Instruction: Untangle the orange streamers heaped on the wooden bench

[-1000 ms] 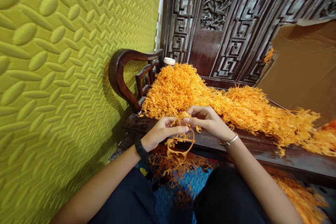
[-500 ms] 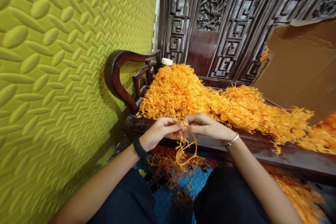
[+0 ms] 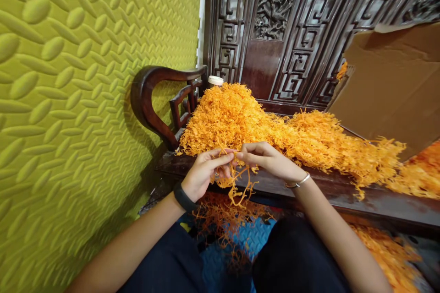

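My left hand (image 3: 202, 171) pinches orange stringy strands (image 3: 240, 187) between thumb and fingers, with a tangle of them hanging below. Meeting it fingertip to fingertip, my right hand (image 3: 270, 160) pinches the same strands near their upper end. Both hands are held over the front edge of a dark wooden bench seat (image 3: 275, 192). Just behind them lies a large heap of the same orange, curly strands (image 3: 223, 119), stretching right along the seat. What exactly the fingertips press on is too small to make out.
A curved wooden armrest (image 3: 140, 96) stands at left beside a yellow padded wall (image 3: 68, 100). Behind the heap are a white-lidded container (image 3: 215, 81) and a carved backrest (image 3: 264, 64). Cardboard (image 3: 388, 91) leans at right. More strands (image 3: 223, 224) lie below, over a blue mat (image 3: 254, 236).
Both hands have risen slightly, and the left has turned so more of its curled fingers show. The hanging strands have shifted and hang a little higher. The view has moved slightly.
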`<action>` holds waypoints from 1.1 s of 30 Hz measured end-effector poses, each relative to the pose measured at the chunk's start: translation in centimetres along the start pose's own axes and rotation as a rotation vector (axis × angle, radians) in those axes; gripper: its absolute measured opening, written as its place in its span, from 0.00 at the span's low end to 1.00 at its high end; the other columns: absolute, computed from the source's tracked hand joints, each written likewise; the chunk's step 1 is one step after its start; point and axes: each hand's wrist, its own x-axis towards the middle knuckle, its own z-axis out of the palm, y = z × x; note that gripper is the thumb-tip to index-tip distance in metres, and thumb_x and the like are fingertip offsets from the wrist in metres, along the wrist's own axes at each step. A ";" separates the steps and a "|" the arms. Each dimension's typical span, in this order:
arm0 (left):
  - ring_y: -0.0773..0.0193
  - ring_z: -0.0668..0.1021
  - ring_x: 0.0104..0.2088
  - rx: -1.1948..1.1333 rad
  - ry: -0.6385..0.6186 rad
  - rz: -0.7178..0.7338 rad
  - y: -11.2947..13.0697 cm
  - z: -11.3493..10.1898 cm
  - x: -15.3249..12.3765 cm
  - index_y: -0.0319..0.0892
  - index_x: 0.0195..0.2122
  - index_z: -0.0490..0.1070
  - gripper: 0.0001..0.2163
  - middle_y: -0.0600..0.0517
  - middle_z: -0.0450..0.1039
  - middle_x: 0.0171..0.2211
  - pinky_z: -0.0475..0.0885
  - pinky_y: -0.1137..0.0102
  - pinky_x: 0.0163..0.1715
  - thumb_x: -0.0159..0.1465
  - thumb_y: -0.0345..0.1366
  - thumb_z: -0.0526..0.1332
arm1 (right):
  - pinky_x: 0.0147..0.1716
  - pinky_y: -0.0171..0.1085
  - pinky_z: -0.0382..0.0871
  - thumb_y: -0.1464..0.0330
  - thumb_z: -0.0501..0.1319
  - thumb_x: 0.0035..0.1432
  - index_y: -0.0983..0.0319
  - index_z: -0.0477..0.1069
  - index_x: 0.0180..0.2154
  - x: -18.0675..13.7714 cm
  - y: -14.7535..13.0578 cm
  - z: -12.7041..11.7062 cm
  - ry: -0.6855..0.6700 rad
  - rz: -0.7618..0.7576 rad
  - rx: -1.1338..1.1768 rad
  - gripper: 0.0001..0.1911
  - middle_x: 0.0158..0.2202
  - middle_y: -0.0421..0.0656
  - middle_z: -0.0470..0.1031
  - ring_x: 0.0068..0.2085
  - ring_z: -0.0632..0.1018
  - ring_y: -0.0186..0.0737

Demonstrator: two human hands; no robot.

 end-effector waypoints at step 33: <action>0.76 0.54 0.11 -0.505 -0.163 0.050 1.7 -0.7 -0.4 0.40 0.12 0.55 0.17 0.61 0.47 0.09 0.58 0.78 0.14 0.52 0.40 0.60 | 0.30 0.35 0.60 0.63 0.58 0.55 0.60 0.59 0.20 0.9 1.0 -0.4 0.311 -0.258 0.742 0.15 0.19 0.36 0.58 0.25 0.62 0.32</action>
